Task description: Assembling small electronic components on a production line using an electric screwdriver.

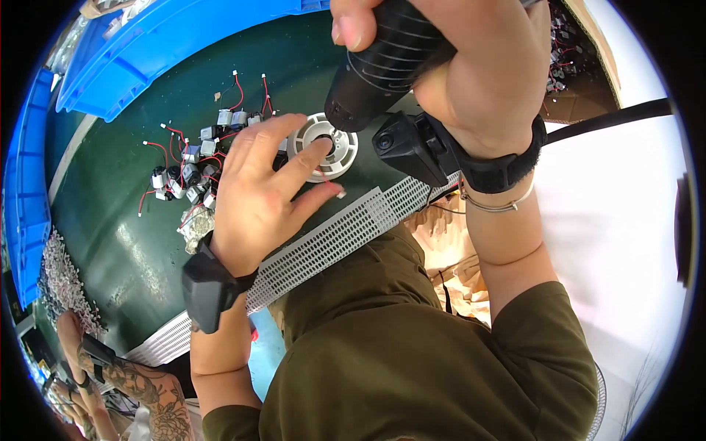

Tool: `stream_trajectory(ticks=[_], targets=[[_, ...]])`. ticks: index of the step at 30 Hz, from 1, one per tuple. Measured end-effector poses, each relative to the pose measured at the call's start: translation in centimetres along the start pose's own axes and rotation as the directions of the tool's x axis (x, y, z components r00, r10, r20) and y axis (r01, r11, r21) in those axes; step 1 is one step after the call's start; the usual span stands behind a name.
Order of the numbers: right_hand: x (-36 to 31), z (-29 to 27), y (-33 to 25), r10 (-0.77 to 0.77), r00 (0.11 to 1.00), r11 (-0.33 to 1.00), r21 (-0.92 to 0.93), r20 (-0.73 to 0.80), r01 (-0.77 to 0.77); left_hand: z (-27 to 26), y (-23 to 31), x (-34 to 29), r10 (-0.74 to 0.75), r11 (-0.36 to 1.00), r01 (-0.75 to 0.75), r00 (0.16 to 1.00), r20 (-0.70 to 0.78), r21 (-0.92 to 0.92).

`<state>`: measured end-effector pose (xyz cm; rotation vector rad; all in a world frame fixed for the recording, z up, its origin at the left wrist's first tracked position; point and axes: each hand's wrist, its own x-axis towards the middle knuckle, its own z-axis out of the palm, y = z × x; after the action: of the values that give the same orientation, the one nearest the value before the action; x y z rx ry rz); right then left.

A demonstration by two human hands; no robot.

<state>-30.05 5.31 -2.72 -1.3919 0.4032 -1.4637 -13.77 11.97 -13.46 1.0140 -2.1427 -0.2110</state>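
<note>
A white round plastic housing (348,156) with spoke-like openings lies on the green work surface. My left hand (257,184) reaches over it with spread fingers. The index fingertip presses at the dark centre, and another finger touches the far rim. A short red wire with a white connector (340,195) sticks out beside my left thumb. My right hand (478,66) is closed round a black electric screwdriver (382,62), tilted with its nose down over the housing's far side. Whether its bit touches a screw is hidden.
Small motors (193,154) with red wires lie loose left of my left hand. Blue bins (184,37) stand behind. A perforated strip (316,253) edges the surface. Small pale parts (65,275) lie in a heap at left, near a co-worker's tattooed arm (154,393). A cardboard box (592,59) is far right.
</note>
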Motion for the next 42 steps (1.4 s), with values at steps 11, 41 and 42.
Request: stream_trajectory(ticks=[11,41,42], targets=[[-0.5,-0.3,1.0,-0.084,0.996,0.987,0.136,0.023,0.081,1.3,0.2,0.1,-0.030,1.000,0.029,0.995,-0.093,-0.006],[3.5,-1.3,1.7,-0.142,0.979,0.840,-0.540,-0.144,0.042,-5.1,-11.8,7.0,-0.368,0.930,0.318,0.795,0.482,0.185],[2.9,-1.7,2.6,-0.346,0.931,0.802,-0.552,-0.119,0.227,-5.7,-12.1,6.9,-0.379,0.924,0.362,0.814,0.439,0.126]])
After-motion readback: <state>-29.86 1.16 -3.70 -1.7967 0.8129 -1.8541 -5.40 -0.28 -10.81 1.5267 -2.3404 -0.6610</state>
